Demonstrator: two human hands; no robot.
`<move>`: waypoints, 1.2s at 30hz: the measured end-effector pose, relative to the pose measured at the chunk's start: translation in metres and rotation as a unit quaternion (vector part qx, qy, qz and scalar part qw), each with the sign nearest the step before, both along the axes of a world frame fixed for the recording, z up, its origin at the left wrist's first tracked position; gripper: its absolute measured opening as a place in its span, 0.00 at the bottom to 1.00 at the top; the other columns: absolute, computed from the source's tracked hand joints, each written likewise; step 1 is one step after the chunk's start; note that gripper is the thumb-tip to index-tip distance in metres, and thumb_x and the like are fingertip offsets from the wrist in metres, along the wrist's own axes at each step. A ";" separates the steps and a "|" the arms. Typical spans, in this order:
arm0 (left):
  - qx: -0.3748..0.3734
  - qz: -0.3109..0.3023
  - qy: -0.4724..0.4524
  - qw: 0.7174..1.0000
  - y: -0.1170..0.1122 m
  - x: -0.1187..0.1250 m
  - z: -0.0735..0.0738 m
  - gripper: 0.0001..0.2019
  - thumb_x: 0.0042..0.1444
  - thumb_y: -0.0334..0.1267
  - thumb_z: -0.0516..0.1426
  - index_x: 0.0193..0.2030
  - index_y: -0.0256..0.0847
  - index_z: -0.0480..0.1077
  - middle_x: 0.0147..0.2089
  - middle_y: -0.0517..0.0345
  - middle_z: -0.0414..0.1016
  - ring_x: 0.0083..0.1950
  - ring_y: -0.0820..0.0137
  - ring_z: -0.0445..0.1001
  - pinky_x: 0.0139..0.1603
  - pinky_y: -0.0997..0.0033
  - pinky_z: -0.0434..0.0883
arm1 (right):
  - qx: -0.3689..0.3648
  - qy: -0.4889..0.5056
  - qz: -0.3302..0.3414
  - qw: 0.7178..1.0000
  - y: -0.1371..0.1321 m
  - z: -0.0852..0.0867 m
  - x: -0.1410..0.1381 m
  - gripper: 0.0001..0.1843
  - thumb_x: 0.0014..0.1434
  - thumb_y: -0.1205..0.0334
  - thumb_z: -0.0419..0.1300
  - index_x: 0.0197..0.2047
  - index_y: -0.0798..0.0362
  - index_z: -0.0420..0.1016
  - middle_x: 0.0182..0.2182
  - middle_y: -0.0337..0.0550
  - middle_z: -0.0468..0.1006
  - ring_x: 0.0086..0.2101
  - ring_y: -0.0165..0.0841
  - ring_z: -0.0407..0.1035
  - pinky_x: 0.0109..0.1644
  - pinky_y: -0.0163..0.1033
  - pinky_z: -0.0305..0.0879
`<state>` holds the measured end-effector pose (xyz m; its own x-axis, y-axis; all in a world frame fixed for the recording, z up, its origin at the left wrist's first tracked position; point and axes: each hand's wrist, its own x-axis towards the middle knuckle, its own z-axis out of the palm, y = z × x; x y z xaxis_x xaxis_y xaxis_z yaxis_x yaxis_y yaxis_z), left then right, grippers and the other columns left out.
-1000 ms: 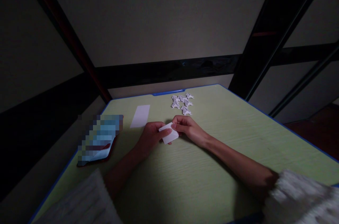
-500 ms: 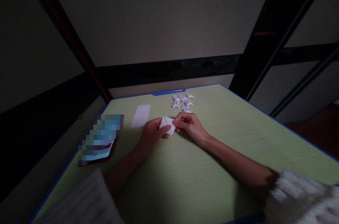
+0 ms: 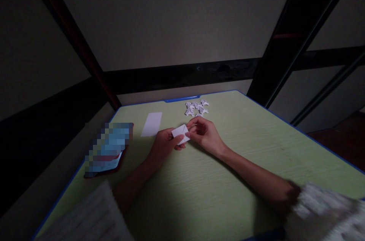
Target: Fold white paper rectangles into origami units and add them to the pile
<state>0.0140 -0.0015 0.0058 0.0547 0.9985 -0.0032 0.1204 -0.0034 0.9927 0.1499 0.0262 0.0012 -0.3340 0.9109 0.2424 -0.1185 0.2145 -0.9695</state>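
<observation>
A small folded piece of white paper [image 3: 180, 131] with diagonal crease lines is held just above the table, between both hands. My left hand [image 3: 164, 145] grips its left and lower side, thumb on top and fingers underneath. At its right edge, my right hand [image 3: 205, 134] pinches the paper with thumb and fingers. Just beyond the hands lie several small folded paper figures [image 3: 196, 105], the nearest partly hidden by my right hand. A flat white paper strip [image 3: 152, 124] rests left of them.
The light green table [image 3: 242, 180] has a blue edge and a blue handle [image 3: 182, 99] at the back. A tablet or phone with a dark red rim [image 3: 121, 161], its screen blurred, is at the left. Cabinet panels [image 3: 182, 24] stand behind the table.
The paper's outline has gone from a tilted square to a wider shape, its visible creases different. My right hand has moved slightly, its fingers now at the paper's upper right, covering more of the nearest figure.
</observation>
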 end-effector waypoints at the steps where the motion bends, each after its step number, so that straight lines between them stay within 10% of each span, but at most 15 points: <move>1: 0.000 -0.001 0.000 1.000 0.000 0.000 0.000 0.07 0.40 0.36 0.56 0.25 0.33 0.67 0.17 0.61 0.69 0.20 0.76 0.67 0.21 0.78 0.64 | 0.001 -0.001 -0.003 1.000 0.000 0.000 0.000 0.11 0.38 0.71 0.58 0.28 0.55 0.62 0.16 0.32 0.65 0.18 0.24 0.60 0.22 0.31 0.55; 36: -0.066 -0.028 -0.090 0.993 0.004 -0.007 -0.002 0.09 0.37 0.33 0.58 0.27 0.31 0.70 0.20 0.58 0.73 0.20 0.75 0.70 0.24 0.76 0.68 | 0.057 -0.003 0.080 0.995 0.008 0.001 0.011 0.10 0.39 0.77 0.55 0.20 0.56 0.75 0.23 0.39 0.72 0.24 0.25 0.64 0.29 0.33 0.58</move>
